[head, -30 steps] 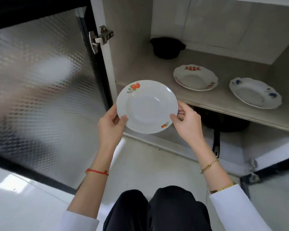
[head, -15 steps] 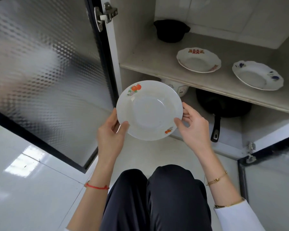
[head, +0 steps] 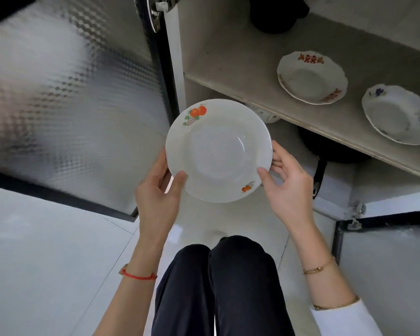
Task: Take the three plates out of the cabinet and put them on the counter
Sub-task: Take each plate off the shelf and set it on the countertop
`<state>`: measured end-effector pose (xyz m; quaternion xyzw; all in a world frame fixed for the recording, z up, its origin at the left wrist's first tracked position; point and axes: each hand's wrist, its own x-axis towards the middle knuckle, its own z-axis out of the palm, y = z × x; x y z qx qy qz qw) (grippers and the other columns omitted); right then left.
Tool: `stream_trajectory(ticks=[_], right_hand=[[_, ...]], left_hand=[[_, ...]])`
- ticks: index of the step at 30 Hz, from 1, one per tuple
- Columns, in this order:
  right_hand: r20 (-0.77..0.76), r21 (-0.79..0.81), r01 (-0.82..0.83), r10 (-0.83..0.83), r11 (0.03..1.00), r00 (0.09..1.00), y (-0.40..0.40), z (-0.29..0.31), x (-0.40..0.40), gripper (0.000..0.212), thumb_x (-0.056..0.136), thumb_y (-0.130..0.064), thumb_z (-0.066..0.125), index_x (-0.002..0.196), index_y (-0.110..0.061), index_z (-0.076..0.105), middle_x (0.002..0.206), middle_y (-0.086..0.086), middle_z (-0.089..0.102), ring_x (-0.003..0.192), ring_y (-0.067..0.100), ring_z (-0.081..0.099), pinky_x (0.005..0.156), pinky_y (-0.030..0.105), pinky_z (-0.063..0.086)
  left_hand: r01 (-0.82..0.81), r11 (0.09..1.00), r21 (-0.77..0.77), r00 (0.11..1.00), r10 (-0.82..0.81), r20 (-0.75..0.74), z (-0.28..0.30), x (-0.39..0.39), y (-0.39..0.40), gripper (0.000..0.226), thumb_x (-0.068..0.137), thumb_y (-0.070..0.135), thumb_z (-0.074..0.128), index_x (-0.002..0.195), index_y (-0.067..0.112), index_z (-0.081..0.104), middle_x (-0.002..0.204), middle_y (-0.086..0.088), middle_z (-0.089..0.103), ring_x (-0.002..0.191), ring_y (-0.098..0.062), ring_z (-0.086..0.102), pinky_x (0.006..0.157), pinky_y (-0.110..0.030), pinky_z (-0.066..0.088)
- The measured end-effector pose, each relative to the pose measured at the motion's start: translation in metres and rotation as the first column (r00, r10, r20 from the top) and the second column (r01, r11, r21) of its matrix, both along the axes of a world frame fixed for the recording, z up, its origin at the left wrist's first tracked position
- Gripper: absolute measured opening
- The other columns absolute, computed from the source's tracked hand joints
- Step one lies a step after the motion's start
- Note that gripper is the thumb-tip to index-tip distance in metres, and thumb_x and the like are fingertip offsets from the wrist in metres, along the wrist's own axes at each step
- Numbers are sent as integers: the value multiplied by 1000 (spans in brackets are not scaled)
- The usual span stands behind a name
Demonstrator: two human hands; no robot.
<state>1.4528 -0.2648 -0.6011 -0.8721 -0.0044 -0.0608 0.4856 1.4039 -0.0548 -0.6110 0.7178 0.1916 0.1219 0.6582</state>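
You hold the fruit-printed plate [head: 218, 151] between both hands: your left hand [head: 158, 190] pinches its near-left rim, your right hand [head: 289, 187] its right rim. No writing is legible. The red-patterned plate [head: 312, 77] and blue-flowered plate [head: 395, 113] lie near the shelf's [head: 228, 61] front edge

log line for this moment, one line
step: plate 1 of 3 | both hands hold fruit-pattern plate outside cabinet | red-pattern plate, blue-pattern plate on shelf
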Motion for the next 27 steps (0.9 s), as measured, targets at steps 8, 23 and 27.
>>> stream_trajectory(ticks=[8, 23, 27], right_hand=[[-112, -27, -44, 41, 999, 993, 11, 151, -32, 57, 84, -6, 68, 137, -16, 50, 119, -3, 66, 101, -1, 64, 94, 16, 49], [-82, 15, 2, -1, 1000, 997, 1, 402, -90, 58, 83, -8, 69, 138, -12, 49, 121, 1, 65, 102, -3, 62, 91, 9, 48], [-69, 56, 29, -25, 998, 997, -11, 430, -81, 57, 83, -5, 69, 137, -13, 50, 118, -4, 64, 99, -11, 60, 90, 8, 47]], left_hand=[[-46, 999, 25, 996, 48, -74, 159, -40, 10, 59, 88, -5, 60, 142, 16, 49, 140, 7, 55, 128, -5, 53, 107, -32, 45], [40, 999, 30, 999, -39, -34, 412, -85, 8, 59, 88, -1, 62, 143, 16, 46, 142, 6, 54, 126, -5, 55, 105, -31, 46], [90, 995, 46, 995, -88, -46, 438, -69, 0, 60, 88, 3, 62, 143, 21, 47, 141, 10, 55, 128, -4, 53, 108, -37, 44]])
